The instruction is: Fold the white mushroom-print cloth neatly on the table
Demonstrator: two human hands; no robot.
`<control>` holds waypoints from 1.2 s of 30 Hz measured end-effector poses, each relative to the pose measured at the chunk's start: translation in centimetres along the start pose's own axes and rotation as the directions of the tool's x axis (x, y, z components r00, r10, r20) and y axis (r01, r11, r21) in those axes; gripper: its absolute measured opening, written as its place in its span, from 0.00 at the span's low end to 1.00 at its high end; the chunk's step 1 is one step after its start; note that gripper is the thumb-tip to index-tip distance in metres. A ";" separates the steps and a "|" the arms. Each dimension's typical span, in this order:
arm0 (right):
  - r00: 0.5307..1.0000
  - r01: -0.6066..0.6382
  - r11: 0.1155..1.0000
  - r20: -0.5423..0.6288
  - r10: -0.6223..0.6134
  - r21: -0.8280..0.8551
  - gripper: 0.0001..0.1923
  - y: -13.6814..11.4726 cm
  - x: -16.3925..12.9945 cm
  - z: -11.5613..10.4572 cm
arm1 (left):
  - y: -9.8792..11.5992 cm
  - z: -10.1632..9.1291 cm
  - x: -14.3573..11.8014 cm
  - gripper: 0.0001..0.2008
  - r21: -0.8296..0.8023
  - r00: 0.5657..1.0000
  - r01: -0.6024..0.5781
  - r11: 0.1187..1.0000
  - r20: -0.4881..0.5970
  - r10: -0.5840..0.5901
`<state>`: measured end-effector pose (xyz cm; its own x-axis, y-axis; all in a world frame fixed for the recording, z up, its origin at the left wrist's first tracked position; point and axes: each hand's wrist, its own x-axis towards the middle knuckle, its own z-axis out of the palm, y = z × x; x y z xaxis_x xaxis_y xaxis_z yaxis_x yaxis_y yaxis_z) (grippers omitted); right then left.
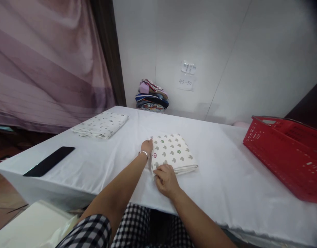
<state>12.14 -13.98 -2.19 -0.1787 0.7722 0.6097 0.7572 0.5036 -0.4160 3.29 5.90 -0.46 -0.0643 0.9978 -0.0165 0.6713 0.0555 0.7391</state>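
A folded white cloth (171, 150) printed with grey, green and red mushrooms lies flat on the white-covered table (220, 165). At its far left corner is my left hand (147, 146), closed on the edge, its fingers partly hidden. A bracelet circles that wrist. My right hand (166, 179) pinches the near left corner, fingers bent and pressed together. Layered folds show along the cloth's near edge.
A second folded white cloth (103, 124) with small dark prints lies at the left. Nearer stands a flat black object (50, 161). A red plastic basket (282, 155) occupies the right end. Folded fabrics (152, 98) are stacked by the wall, beside paper signs (185, 82).
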 end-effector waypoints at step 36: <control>0.998 -0.006 0.999 -0.069 0.009 0.038 0.13 0.0 -0.1 -0.4 | -6.2 -4.1 -14.3 0.08 -0.297 0.933 -0.289 0.910 0.128 0.338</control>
<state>12.40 -14.17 -2.01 -0.1284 0.7479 0.6513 0.7337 0.5135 -0.4450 -3.01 -8.87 -2.02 0.2613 0.9539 0.1479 0.4104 -0.2485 0.8774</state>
